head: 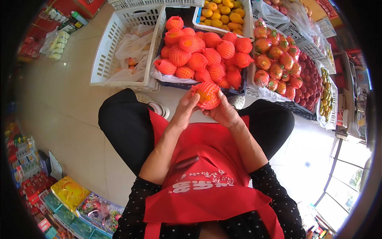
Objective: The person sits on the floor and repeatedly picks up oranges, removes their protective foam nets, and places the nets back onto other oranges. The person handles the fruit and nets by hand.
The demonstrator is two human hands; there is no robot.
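Observation:
An orange-coloured round fruit in a red foam net sleeve (206, 95) is held between both hands, above the lap. My left hand (185, 108) grips its left side, thumb on top near an opening in the net where the peel shows. On the right side my right hand (222, 111) holds it with the thumb upright against the net. Just beyond the hands, a dark blue crate (176, 85) is heaped with fruits in the same red foam nets (197, 61). To its left stands a white plastic crate (98, 64) with thin plastic bags and some fruit inside.
Yellow-orange fruits (225, 15) fill a white crate behind. Plastic-wrapped red fruits (275, 70), small dark red fruits (307, 80) and green-yellow fruits (325, 95) stand at the right. Colourful boxes (71, 192) lie at the lower left. A bag of pale wrapped items (59, 46) rests on the floor.

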